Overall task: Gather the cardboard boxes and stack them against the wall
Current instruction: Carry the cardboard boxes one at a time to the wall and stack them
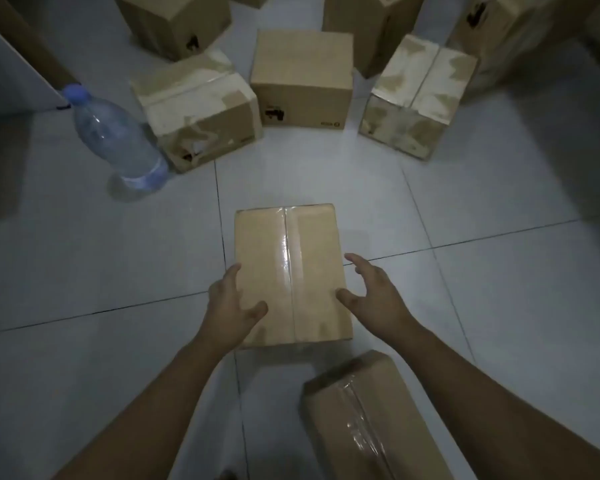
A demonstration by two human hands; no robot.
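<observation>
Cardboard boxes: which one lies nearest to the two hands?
The box at the centre of the floor, with glossy tape along its top: the left hand and right hand are at its two sides. All other boxes lie away from both hands.

forearms (153, 410): bare, unsleeved | left grip (234, 303): bare hand | right grip (378, 296): bare hand

Taped box (288, 251) flat on tiled floor (499, 306). Left hand (231, 306) at its left edge, thumb over the top; right hand (374, 296) spread at its right edge. Second taped box (371, 420) just beside. Water bottle (115, 133) and worn boxes (201, 105) beyond.
</observation>
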